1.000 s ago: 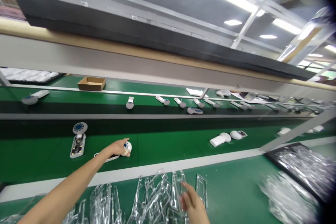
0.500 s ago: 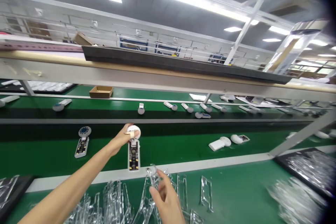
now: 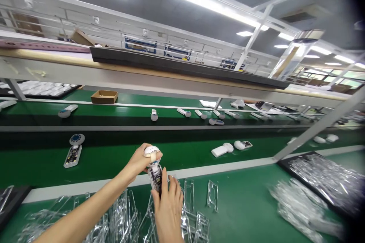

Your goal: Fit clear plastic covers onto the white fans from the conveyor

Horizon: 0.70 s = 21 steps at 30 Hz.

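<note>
Device in hand: a white gadget point(image 3: 155, 179) held up over the near edge of the green bench, above the clear plastic frames point(image 3: 125, 212).
Pointing: round head point(image 3: 152, 151) away from the person, board end back toward them and a little right; the long axis slants between, circuit side facing up.
Left hand point(image 3: 145, 156): gripping the round head, probably to steady it while leaving the board uncovered.
Right hand point(image 3: 169, 203): fingers stretched along the board's right side, thumb by its lower left; whether it pinches, I cannot tell.
Frames: loosely heaped right below the hands, presumably for easy reach.
Green belt point(image 3: 182, 155): beyond the white strip point(image 3: 199, 171); another gadget point(image 3: 73, 155) lies left, board up.
Black tray point(image 3: 283, 164): off right, full of clear pieces.
</note>
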### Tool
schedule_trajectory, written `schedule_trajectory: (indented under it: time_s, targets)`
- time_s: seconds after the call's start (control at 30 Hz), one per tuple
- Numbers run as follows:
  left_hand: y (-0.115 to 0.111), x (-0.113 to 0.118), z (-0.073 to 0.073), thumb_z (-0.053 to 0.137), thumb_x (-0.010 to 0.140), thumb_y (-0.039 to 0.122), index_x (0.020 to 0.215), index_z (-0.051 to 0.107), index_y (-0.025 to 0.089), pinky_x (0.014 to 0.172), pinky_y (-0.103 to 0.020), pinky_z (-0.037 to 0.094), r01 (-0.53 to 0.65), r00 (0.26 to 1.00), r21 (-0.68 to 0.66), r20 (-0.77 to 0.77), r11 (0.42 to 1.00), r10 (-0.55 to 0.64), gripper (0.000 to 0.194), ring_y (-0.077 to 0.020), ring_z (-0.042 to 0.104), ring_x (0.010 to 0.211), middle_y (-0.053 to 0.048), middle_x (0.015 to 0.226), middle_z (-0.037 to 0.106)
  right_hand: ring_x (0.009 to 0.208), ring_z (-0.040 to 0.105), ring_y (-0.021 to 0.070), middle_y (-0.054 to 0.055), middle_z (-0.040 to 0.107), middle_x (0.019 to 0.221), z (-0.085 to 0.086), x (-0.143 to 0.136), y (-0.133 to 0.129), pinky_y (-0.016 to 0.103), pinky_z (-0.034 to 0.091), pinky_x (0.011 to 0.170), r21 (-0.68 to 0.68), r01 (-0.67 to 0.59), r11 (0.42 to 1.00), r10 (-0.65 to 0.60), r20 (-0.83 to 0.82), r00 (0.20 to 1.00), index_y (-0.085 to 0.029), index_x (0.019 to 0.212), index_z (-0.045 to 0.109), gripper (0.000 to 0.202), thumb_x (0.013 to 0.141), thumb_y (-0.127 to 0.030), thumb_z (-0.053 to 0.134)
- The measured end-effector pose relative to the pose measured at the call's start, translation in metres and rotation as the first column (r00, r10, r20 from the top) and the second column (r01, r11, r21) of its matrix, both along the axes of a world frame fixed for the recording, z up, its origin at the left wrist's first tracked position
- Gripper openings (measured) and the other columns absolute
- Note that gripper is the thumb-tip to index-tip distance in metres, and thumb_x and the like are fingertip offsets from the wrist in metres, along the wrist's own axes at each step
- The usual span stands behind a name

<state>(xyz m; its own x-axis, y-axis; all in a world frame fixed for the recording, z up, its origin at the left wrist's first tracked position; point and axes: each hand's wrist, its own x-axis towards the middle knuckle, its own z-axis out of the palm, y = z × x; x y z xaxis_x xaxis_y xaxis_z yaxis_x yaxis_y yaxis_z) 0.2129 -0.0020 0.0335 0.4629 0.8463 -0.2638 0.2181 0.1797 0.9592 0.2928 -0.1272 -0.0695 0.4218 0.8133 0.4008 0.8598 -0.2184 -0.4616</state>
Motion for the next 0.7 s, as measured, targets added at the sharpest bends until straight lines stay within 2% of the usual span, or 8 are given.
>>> schedule_trajectory:
  time_s: [0.1, 0.17, 0.27, 0.33, 0.4, 0.47, 0.57, 0.7]
  targets:
    - [-0.012, -0.001, -0.005, 0.074, 0.058, 0.046, 0.112, 0.05, 0.019, 0.059, -0.029, 0.049, -0.016, 0.998, 0.031, 0.055, 0.999, 0.014, 0.065, -0.0227, 0.061, 0.079, -0.008, 0.093, 0.063, 0.086, 0.061, 0.0256, 0.01, 0.056, 0.111, -0.004, 0.009, -0.009, 0.037, 0.052, 0.066, -0.049, -0.085, 0.995, 0.07, -0.252, 0.965, -0.034, 0.145, 0.009, 0.054, 0.094, -0.042, 0.025]
    - [-0.025, -0.004, -0.014, 0.076, 0.057, 0.046, 0.127, 0.042, 0.021, 0.075, -0.032, 0.05, -0.004, 0.979, -0.001, 0.203, 1.0, 0.004, 0.081, -0.0256, 0.059, 0.097, -0.011, 0.11, 0.061, 0.084, 0.061, 0.0221, 0.009, 0.055, 0.11, 0.004, 0.015, -0.017, 0.033, 0.051, 0.065, -0.037, -0.117, 0.992, 0.095, -0.373, 0.923, -0.034, 0.145, 0.007, 0.054, 0.095, -0.04, 0.025]
    - [-0.048, -0.006, -0.03, 0.071, 0.062, 0.052, 0.131, 0.041, 0.02, 0.089, -0.035, 0.045, 0.098, 0.935, -0.188, 0.354, 0.977, -0.026, 0.081, -0.0273, 0.055, 0.109, -0.013, 0.12, 0.059, 0.097, 0.058, 0.0227, 0.008, 0.054, 0.113, 0.021, 0.016, -0.028, 0.033, 0.049, 0.077, 0.05, -0.172, 0.984, 0.177, -0.411, 0.894, -0.034, 0.144, 0.02, 0.053, 0.093, -0.042, 0.032]
    - [-0.06, -0.004, -0.038, 0.066, 0.066, 0.056, 0.123, 0.05, 0.016, 0.087, -0.037, 0.046, 0.091, 0.952, -0.271, 0.307, 0.958, -0.004, 0.072, -0.0296, 0.056, 0.107, -0.014, 0.115, 0.062, 0.098, 0.056, 0.0231, 0.007, 0.056, 0.112, 0.028, 0.014, -0.03, 0.034, 0.047, 0.08, 0.111, -0.185, 0.977, 0.215, -0.436, 0.874, -0.034, 0.139, 0.033, 0.05, 0.091, -0.046, 0.037]
    - [-0.069, 0.001, -0.042, 0.067, 0.065, 0.057, 0.112, 0.057, 0.014, 0.085, -0.038, 0.047, -0.008, 0.969, -0.239, 0.237, 0.971, 0.066, 0.065, -0.0307, 0.058, 0.105, -0.013, 0.109, 0.065, 0.099, 0.056, 0.0224, 0.006, 0.058, 0.112, 0.025, 0.015, -0.025, 0.033, 0.046, 0.081, 0.164, -0.046, 0.985, 0.131, -0.555, 0.821, -0.033, 0.132, 0.045, 0.048, 0.089, -0.05, 0.038]
    - [-0.077, 0.009, -0.044, 0.071, 0.06, 0.054, 0.102, 0.062, 0.016, 0.088, -0.037, 0.047, -0.107, 0.968, -0.14, 0.209, 0.984, 0.135, 0.057, -0.0301, 0.059, 0.104, -0.011, 0.106, 0.067, 0.092, 0.059, 0.0213, 0.007, 0.063, 0.102, 0.015, 0.023, -0.015, 0.031, 0.047, 0.076, 0.144, 0.162, 0.976, 0.0, -0.749, 0.663, -0.025, 0.116, 0.06, 0.048, 0.088, -0.054, 0.036]
    - [-0.091, 0.021, -0.047, 0.076, 0.056, 0.048, 0.094, 0.066, 0.019, 0.093, -0.034, 0.046, -0.157, 0.966, 0.025, 0.212, 0.987, 0.148, 0.049, -0.0284, 0.059, 0.104, -0.008, 0.105, 0.068, 0.062, 0.058, 0.0194, 0.005, 0.062, 0.062, -0.004, 0.04, -0.001, 0.029, 0.045, 0.059, 0.061, 0.358, 0.932, -0.106, -0.897, 0.428, -0.018, 0.063, 0.064, 0.059, 0.083, -0.063, 0.032]
    - [-0.106, 0.034, -0.055, 0.075, 0.058, 0.047, 0.094, 0.068, 0.02, 0.097, -0.036, 0.043, -0.152, 0.977, 0.146, 0.17, 0.978, 0.127, 0.045, -0.0295, 0.057, 0.106, -0.007, 0.093, 0.071, 0.048, 0.048, 0.0153, 0.0, 0.05, 0.045, -0.017, 0.055, 0.006, 0.027, 0.038, 0.053, 0.123, 0.493, 0.861, -0.135, -0.881, 0.454, -0.021, 0.044, 0.048, 0.059, 0.082, -0.063, 0.033]
